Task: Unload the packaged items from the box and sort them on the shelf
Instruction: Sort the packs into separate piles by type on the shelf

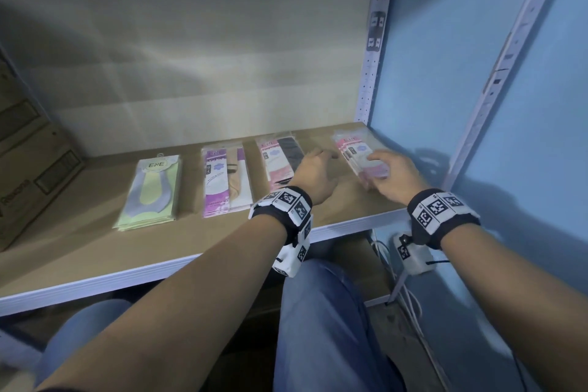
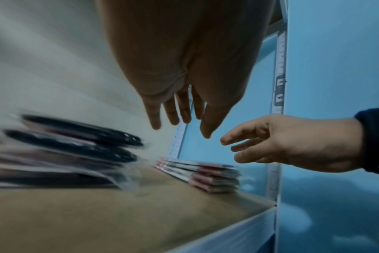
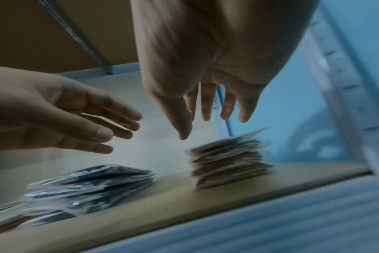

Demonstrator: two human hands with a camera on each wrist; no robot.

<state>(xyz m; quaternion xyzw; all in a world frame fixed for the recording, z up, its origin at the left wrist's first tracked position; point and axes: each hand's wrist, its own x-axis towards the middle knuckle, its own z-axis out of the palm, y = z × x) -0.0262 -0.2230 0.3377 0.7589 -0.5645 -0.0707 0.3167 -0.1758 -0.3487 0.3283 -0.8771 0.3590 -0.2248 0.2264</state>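
We see four stacks of packaged items in a row on the shelf (image 1: 95, 251). L to R: green stack (image 1: 152, 194), purple stack (image 1: 224, 181), pink/black stack (image 1: 278, 159), pink stack (image 1: 353, 149) at far right by the upright post (image 1: 370, 67).

Left hand (image 1: 315, 175): fingers straight, loosely spread, holding nothing; hovers betw. pink/black and pink stacks. Wrist cams show it clear of both stacks.

Right hand (image 1: 393, 175): fingers relaxed, spread, empty; above near end of pink stack, apart from it per wrist views.

Cardboard box (image 1: 28, 169) sits at far left of shelf. Wrist views motion-blurred; pkg details not legible there.
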